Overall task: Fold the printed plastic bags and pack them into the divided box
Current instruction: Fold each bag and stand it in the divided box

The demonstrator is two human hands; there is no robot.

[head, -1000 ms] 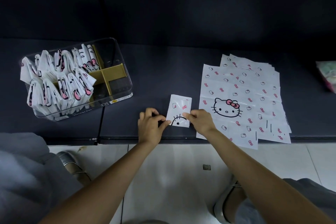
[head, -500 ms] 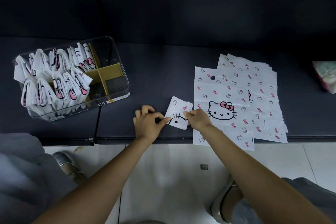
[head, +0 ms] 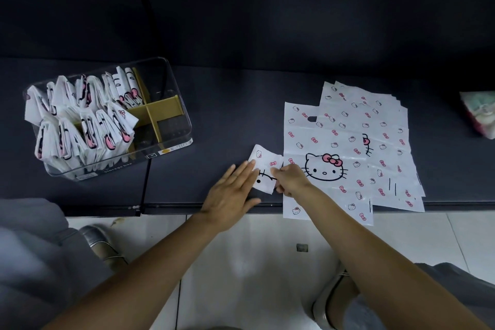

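A small folded white bag (head: 263,161) with a cat print lies near the front edge of the dark surface. My left hand (head: 233,193) lies flat with straight fingers, its fingertips on the folded bag's left side. My right hand (head: 290,179) pinches the bag's right edge. Just right of it lies a stack of flat printed bags (head: 348,142), overhanging the front edge. The clear divided box (head: 171,88) stands at the left, its left compartments packed with several folded bags (head: 80,120); yellow dividers (head: 158,112) show on its right side.
A pale bundle (head: 479,112) lies at the far right edge of the surface. A seam (head: 146,182) runs through the surface just right of the box. Below the front edge are white floor tiles, my shoes (head: 101,244) and grey clothing.
My left hand went from curled and pinching the folded bag to flat, with straight fingers laid on it. The right hand stays pinching the bag's right edge.
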